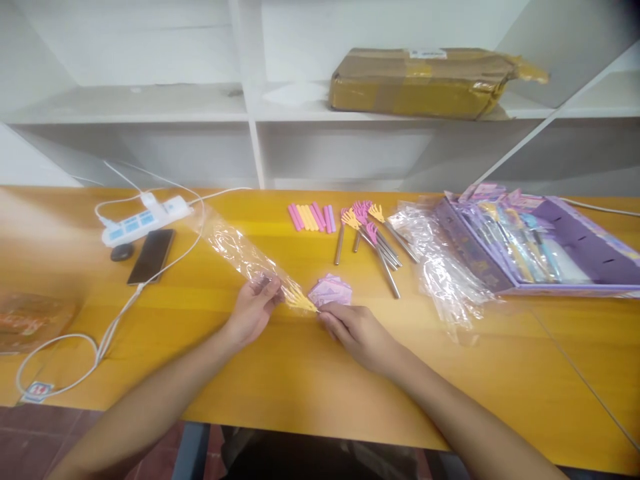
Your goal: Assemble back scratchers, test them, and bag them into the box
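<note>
My left hand (254, 308) pinches a long clear plastic bag (235, 247) near its mouth; the bag stretches up and left toward the power strip. In my right hand (357, 330) is a back scratcher with a yellow claw head (300, 298), gripped just below the head. The yellow claw points left, at or inside the bag's mouth; which, I cannot tell. Just behind my right fingers lies a small pile of pink-purple cards (330, 291). Beyond it are several loose back scratchers (384, 250) with metal rods and pink or yellow heads, beside a row of coloured tubes (313, 217).
A stack of clear bags (440, 267) lies at right against a purple display box (510, 288) holding packed scratchers. At left are a power strip (145, 220), a phone (151, 257), white cables (107, 327) and an orange packet (35, 323). A taped carton (420, 83) sits on the shelf.
</note>
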{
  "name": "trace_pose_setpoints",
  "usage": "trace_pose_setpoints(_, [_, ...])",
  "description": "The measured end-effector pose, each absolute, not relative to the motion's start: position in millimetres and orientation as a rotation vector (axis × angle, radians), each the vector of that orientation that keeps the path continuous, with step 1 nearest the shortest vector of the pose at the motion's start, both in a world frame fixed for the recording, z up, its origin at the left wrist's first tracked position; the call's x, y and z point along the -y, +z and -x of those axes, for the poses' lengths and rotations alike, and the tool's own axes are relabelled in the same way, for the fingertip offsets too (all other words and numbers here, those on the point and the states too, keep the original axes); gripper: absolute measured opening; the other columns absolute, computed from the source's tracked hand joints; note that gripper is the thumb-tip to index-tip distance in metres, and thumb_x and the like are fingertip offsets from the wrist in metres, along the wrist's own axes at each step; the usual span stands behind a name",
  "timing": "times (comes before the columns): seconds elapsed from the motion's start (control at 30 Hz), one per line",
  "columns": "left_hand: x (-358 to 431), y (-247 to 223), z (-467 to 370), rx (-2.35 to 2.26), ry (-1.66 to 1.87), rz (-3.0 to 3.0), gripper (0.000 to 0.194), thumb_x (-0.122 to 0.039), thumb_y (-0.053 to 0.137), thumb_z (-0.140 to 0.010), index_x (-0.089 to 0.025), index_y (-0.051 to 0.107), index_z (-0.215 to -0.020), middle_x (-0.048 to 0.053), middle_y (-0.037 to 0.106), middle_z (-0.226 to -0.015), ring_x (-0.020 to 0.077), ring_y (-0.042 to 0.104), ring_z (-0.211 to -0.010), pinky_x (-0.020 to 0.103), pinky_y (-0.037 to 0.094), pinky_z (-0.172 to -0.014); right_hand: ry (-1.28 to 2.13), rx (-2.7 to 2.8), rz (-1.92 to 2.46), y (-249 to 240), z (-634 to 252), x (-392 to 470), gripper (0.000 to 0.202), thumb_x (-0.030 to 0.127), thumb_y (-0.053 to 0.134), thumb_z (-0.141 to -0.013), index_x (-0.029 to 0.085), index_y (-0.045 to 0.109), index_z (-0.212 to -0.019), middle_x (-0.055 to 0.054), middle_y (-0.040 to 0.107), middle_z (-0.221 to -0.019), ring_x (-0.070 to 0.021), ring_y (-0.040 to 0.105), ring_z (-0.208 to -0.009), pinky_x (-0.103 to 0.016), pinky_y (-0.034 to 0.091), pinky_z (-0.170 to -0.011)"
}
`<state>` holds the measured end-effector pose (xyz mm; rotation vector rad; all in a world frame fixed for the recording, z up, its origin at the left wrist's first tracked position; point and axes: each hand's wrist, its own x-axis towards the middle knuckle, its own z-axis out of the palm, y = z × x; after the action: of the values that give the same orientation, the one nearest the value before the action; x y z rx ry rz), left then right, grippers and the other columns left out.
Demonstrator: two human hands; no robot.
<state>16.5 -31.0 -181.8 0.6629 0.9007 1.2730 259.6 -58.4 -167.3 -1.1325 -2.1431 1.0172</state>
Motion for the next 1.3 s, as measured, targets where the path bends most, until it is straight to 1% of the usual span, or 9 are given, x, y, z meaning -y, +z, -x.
trace_pose_setpoints(0.1, [32, -182, -18, -0.909, 1.236, -0.671, 0.037, -0.040, 0.097, -0.071, -0.016, 0.074, -0.085, 0.002, 0.071, -0.083, 0.0124, 0.065, -0.078, 0.025, 0.054, -0.078, 1.075, 2.109, 1.121, -167, -260, 58, 0.040, 0.044, 0.039, -0.113, 0.023, 0.053, -0.082, 0.002, 0.054, -0.067, -0.0132, 0.051, -0.061, -0.027, 0.038, -0.062])
trace_pose_setpoints(0.2, [33, -184, -20, -0.908, 1.204, -0.696, 0.038, -0.040, 0.098, -0.069, -0.016, 0.075, -0.089, 0.004, 0.074, -0.090, 0.0152, 0.068, -0.086, 0.028, 0.056, -0.084, 1.163, 2.025, 1.152, -169, -259, 59, 0.028, 0.043, 0.041, -0.112, 0.023, 0.060, -0.112, 0.005, 0.055, -0.066, -0.0135, 0.052, -0.059, -0.027, 0.040, -0.062])
trace_pose_setpoints(0.33, [37, -190, -23, -0.914, 1.128, -0.763, 0.038, -0.034, 0.098, -0.068, -0.018, 0.076, -0.095, 0.004, 0.075, -0.091, 0.0173, 0.069, -0.085, 0.029, 0.055, -0.081, 1.226, 1.953, 1.165, -174, -257, 60, 0.050, 0.041, 0.043, -0.111, 0.020, 0.036, -0.155, 0.006, 0.059, -0.069, -0.0142, 0.053, -0.060, -0.027, 0.043, -0.064])
trace_pose_setpoints(0.5, [41, -196, -24, -0.977, 1.038, -0.940, 0.030, -0.032, 0.095, -0.072, -0.016, 0.076, -0.088, 0.005, 0.074, -0.083, 0.0181, 0.067, -0.076, 0.029, 0.054, -0.075, 1.270, 1.946, 1.179, -175, -256, 60, 0.063, 0.042, 0.046, -0.110, 0.019, 0.024, -0.164, 0.005, 0.063, -0.073, -0.0150, 0.056, -0.063, -0.027, 0.044, -0.065])
trace_pose_setpoints(0.6, [34, -190, -18, -1.016, 1.213, -0.846, 0.034, -0.038, 0.096, -0.071, -0.016, 0.073, -0.084, 0.002, 0.070, -0.078, 0.0138, 0.064, -0.071, 0.026, 0.054, -0.072, 1.201, 1.961, 1.269, -171, -259, 57, 0.052, 0.045, 0.047, -0.109, 0.021, 0.038, -0.155, 0.004, 0.062, -0.074, -0.0157, 0.055, -0.064, -0.028, 0.042, -0.065])
trace_pose_setpoints(0.67, [26, -185, -12, -1.024, 1.299, -0.806, 0.037, -0.044, 0.095, -0.073, -0.018, 0.072, -0.086, -0.001, 0.068, -0.077, 0.0107, 0.062, -0.070, 0.023, 0.053, -0.072, 1.135, 1.991, 1.336, -169, -261, 54, 0.034, 0.048, 0.045, -0.110, 0.022, 0.059, -0.127, 0.002, 0.061, -0.075, -0.0162, 0.056, -0.067, -0.029, 0.041, -0.066])
trace_pose_setpoints(0.8, [19, -184, -6, -1.042, 1.337, -0.802, 0.038, -0.046, 0.095, -0.072, -0.017, 0.073, -0.085, -0.002, 0.069, -0.076, 0.0099, 0.063, -0.070, 0.022, 0.054, -0.073, 1.114, 2.032, 1.342, -167, -262, 53, 0.042, 0.051, 0.039, -0.111, 0.022, 0.053, -0.083, 0.001, 0.057, -0.073, -0.0157, 0.053, -0.067, -0.029, 0.037, -0.065])
trace_pose_setpoints(1.0, [43, -199, -24, -1.040, 1.127, -0.891, 0.032, -0.034, 0.097, -0.070, -0.011, 0.081, -0.084, 0.009, 0.078, -0.079, 0.0190, 0.071, -0.071, 0.029, 0.057, -0.071, 1.179, 1.972, 1.278, -164, -252, 66, 0.045, 0.053, 0.041, -0.110, 0.021, 0.055, -0.081, 0.001, 0.054, -0.070, -0.0145, 0.050, -0.065, -0.028, 0.034, -0.062])
trace_pose_setpoints(1.3, [23, -186, -11, -1.026, 1.327, -0.729, 0.033, -0.040, 0.095, -0.073, -0.018, 0.078, -0.091, 0.000, 0.073, -0.086, 0.0104, 0.066, -0.079, 0.022, 0.056, -0.078, 1.256, 1.917, 1.175, -158, -258, 59, 0.037, 0.047, 0.043, -0.111, 0.021, 0.053, -0.086, 0.003, 0.053, -0.074, -0.0133, 0.049, -0.068, -0.026, 0.038, -0.065])
